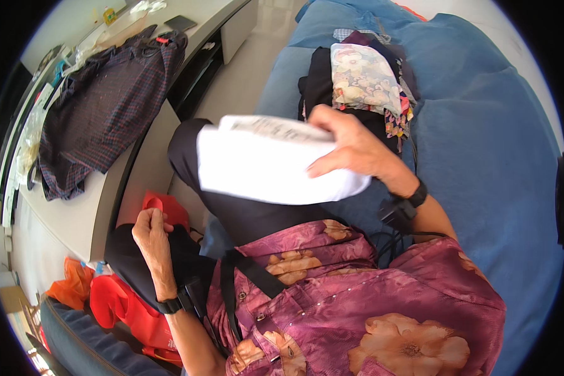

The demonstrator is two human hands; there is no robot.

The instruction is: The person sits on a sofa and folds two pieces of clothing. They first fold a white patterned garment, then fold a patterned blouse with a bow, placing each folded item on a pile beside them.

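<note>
A folded white garment point(263, 164) with a dark print on its upper layer is pinched at its right end by my right hand point(352, 141). It hangs over my raised knee and is slightly blurred. My left hand point(152, 230) is over my other thigh, fingers curled together with nothing visible in them. Just behind it shows a red bag point(174, 207). Beyond my right hand, a pile of folded clothes lies on the blue sofa point(474, 188). A pale floral cloth point(364, 77) tops the pile, with black fabric point(318, 75) beneath.
A dark checked garment point(113, 103) drapes over the long cabinet point(75, 216) at left. Farther along it are a dark flat object point(180, 22) and a bottle of yellow liquid point(109, 16). Red point(131, 310) and orange bags point(70, 286) sit low at left. Cables point(390, 246) trail beside my right arm.
</note>
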